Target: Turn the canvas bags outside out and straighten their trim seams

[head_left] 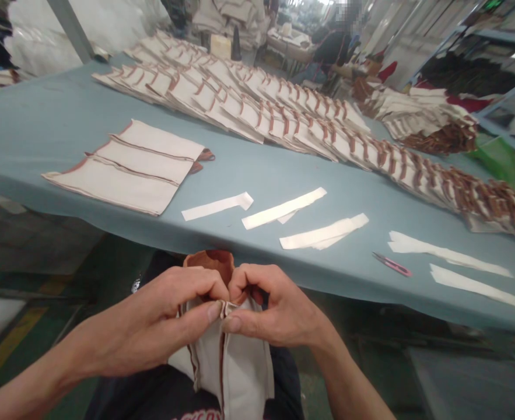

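My left hand and my right hand meet above my lap, each pinching the edge of a cream fabric piece with brown trim. Thumbs and forefingers press together on either side of a seam near its upper end. A rounded brown part of the piece sticks up behind my fingers, against the table's front edge. The lower part of the fabric hangs down over my lap. What lies right under my fingertips is partly hidden.
On the blue-green table lie several stacked cream pieces, white strips and pink thread snips. Long overlapping rows of similar pieces run behind. A person sits in the background; shelving stands right.
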`<state>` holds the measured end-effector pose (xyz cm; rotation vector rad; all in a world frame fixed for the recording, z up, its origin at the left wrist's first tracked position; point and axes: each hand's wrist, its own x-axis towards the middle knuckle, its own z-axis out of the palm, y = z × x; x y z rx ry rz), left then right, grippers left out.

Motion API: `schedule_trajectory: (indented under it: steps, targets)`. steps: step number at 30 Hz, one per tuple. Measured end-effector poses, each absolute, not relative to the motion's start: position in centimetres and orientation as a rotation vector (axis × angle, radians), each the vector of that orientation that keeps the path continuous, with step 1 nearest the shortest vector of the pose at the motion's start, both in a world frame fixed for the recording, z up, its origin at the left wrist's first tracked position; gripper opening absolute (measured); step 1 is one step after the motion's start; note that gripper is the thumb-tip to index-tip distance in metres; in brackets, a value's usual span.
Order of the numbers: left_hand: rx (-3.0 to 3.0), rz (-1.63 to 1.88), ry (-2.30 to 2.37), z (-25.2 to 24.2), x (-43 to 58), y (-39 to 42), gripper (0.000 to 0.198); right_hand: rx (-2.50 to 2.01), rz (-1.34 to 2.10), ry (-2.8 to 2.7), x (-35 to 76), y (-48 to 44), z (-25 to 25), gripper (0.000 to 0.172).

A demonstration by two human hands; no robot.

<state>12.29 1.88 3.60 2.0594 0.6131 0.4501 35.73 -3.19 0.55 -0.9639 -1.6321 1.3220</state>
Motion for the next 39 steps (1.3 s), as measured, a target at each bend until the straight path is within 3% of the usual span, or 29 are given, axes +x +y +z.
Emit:
schedule_trajectory:
  steps: [5, 12, 17, 26, 39]
  targets:
    - [2.043, 0.460, 0.615, 3.7, 12.1, 2.0, 0.032, -0.989, 1.332, -1.625, 35.5, -3.5, 0.4, 0.042]
    - [2.016, 0.544, 0.718, 2.6, 10.9, 1.4, 0.029, -1.138, 0.673, -1.952, 34.5, -4.5, 2.6, 0.003]
    - [1.983, 0.576, 0.778, 2.2, 10.7, 1.1, 0.030, -1.171, 0.551, -2.034, 33.9, -4.4, 3.5, 0.013]
    - [1.842, 0.488, 0.785, 2.1, 10.2, 0.9, 0.030, -1.198, 0.897, -1.936, 33.8, -4.3, 3.8, 0.009]
    - [1.716, 0.390, 0.774, 3.6, 11.3, 1.1, 0.028, -1.113, 1.016, -1.873, 34.3, -4.0, 2.8, 0.004]
